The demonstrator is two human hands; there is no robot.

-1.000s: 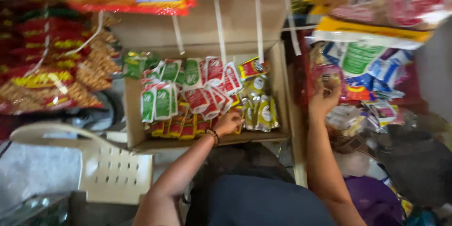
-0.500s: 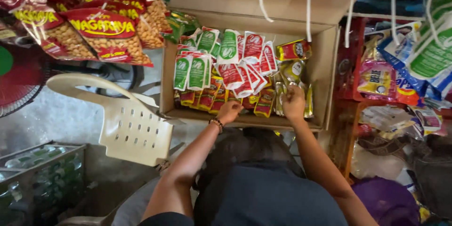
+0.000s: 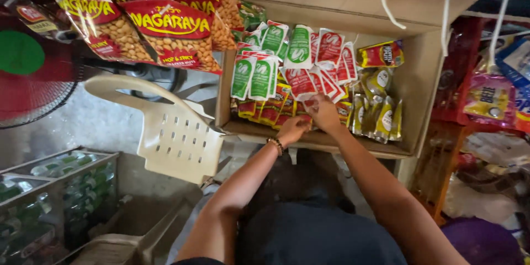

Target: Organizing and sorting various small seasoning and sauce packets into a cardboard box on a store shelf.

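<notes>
Inside the cardboard box (image 3: 419, 77), both hands' grips, left hand (image 3: 292, 130) and right hand (image 3: 323, 113), seemingly pinch sachets (image 3: 301, 80).

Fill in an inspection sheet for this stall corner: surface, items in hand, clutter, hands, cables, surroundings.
Surface: open brown cardboard box lying on its side, packed with sachets.
Job's things: red-and-white sachets, green-and-white sachets, olive sachets.
Clutter: hanging red bags of nuts.
Grippers: left hand and right hand both among the red sachets; grip unclear.
Cables: white cords hanging over the box.
Surroundings: cream plastic chair, red fan, crate of green bottles.
</notes>
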